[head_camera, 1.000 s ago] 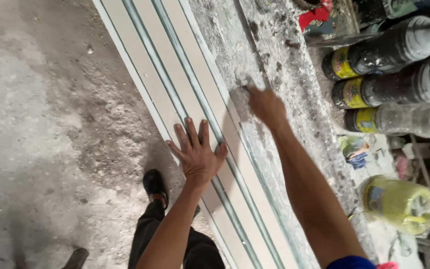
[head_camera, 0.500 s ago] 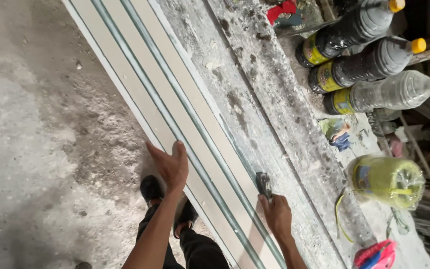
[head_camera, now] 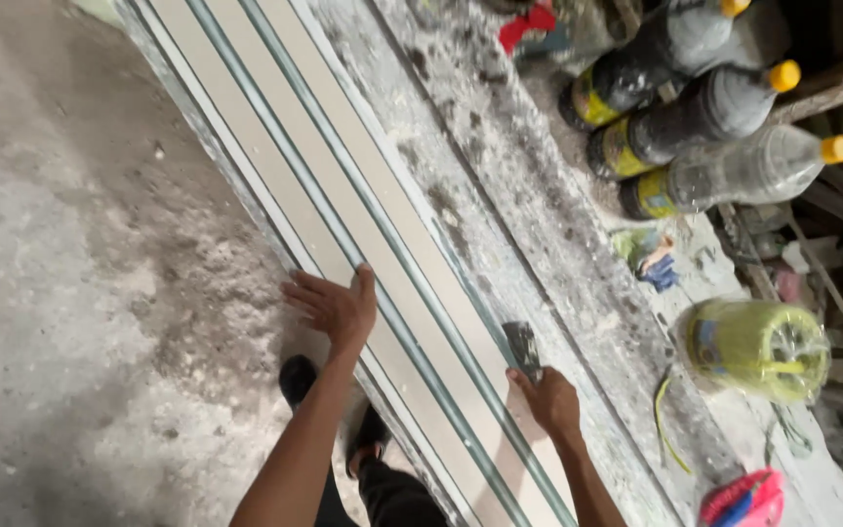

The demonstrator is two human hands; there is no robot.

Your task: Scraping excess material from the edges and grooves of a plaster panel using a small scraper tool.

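Note:
A long cream moulding strip (head_camera: 343,166) with two grey-green grooves lies along the edge of a plaster-stained workbench (head_camera: 529,185). My left hand (head_camera: 336,307) presses flat on the strip's near edge, fingers spread. My right hand (head_camera: 548,400) grips a small dark scraper (head_camera: 523,349), its blade resting on the strip's far side by the bench surface.
Three plastic bottles with yellow caps (head_camera: 714,107) lie at the bench's back right. A yellow-wrapped spool (head_camera: 758,349), a red-and-blue object (head_camera: 745,498) and small scraps sit near them. A dusty concrete floor (head_camera: 70,293) lies to the left, my dark shoe (head_camera: 297,379) on it.
My right hand has pulled back along the strip toward me and now holds the scraper. My left hand has shifted slightly and stays flat on the strip.

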